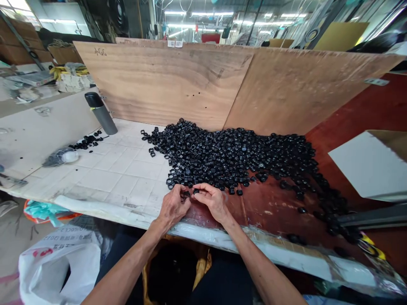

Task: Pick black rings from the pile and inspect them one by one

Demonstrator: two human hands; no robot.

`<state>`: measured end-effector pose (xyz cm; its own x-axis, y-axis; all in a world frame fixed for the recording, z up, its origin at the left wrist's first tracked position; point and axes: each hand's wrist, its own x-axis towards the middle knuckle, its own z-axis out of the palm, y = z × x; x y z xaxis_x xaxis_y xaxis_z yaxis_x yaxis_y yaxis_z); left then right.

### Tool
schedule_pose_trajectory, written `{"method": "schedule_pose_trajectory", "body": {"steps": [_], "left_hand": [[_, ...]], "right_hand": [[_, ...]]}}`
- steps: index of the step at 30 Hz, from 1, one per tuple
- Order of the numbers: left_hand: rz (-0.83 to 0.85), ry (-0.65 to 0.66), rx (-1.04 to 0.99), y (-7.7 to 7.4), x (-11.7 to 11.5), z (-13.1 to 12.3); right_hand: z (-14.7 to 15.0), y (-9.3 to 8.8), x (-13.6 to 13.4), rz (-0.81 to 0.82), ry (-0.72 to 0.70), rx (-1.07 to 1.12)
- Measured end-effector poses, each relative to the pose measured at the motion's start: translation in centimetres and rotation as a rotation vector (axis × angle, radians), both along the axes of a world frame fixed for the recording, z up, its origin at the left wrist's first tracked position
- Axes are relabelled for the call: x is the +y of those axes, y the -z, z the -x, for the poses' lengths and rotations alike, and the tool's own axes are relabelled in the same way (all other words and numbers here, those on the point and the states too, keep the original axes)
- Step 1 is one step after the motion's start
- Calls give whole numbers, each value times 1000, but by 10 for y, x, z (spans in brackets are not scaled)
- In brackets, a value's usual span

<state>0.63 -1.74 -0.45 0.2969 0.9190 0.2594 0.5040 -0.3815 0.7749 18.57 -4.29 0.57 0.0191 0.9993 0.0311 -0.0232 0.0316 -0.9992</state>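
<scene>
A big heap of small black plastic rings (235,154) covers the middle of the workbench (121,178). My left hand (173,205) and my right hand (212,200) meet at the near edge of the heap, fingers curled. Each pinches a small black ring, the left one (185,194) and the right one (196,191), held close together between the fingertips.
A grey flask with a black cap (101,113) stands at the back left beside a small cluster of black rings (87,142). Plywood boards (197,80) wall the back. A white sheet (370,165) lies at right, a white plastic bag (60,262) below left.
</scene>
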Motion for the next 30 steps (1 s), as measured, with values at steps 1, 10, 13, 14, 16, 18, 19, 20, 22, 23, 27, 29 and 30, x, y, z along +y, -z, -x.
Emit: {"method": "schedule_pose_trajectory", "body": {"steps": [1, 10, 13, 14, 16, 18, 19, 20, 22, 23, 27, 29, 30], "left_hand": [[27, 21, -28, -1, 0, 0], [113, 84, -202, -2, -1, 0], [122, 99, -239, 0, -1, 0], [127, 102, -257, 0, -1, 0], [146, 115, -298, 1, 0, 0], [163, 130, -334, 0, 0, 0], [168, 136, -349, 0, 0, 0], [170, 139, -361, 0, 0, 1], [172, 142, -380, -2, 0, 1], [174, 148, -385, -2, 0, 1], [158, 185, -377, -2, 0, 2], [125, 192, -385, 0, 1, 3], [107, 199, -390, 1, 2, 4]], "right_hand": [[0, 0, 0, 2, 2, -8], [0, 10, 2, -105, 0, -85], [-1, 11, 3, -158, -10, -148], [-1, 12, 4, -174, -8, -166], [0, 16, 4, -176, 9, -162], [2, 21, 4, -138, 17, -121], [2, 23, 4, -121, 21, -107], [2, 25, 4, -117, 26, -109], [1, 25, 4, -162, 35, -164], [0, 23, 4, -200, 40, -199], [-2, 11, 3, -308, 26, -270], [-2, 8, 1, -324, 7, -268], [-1, 7, 1, -325, 0, -265]]}}
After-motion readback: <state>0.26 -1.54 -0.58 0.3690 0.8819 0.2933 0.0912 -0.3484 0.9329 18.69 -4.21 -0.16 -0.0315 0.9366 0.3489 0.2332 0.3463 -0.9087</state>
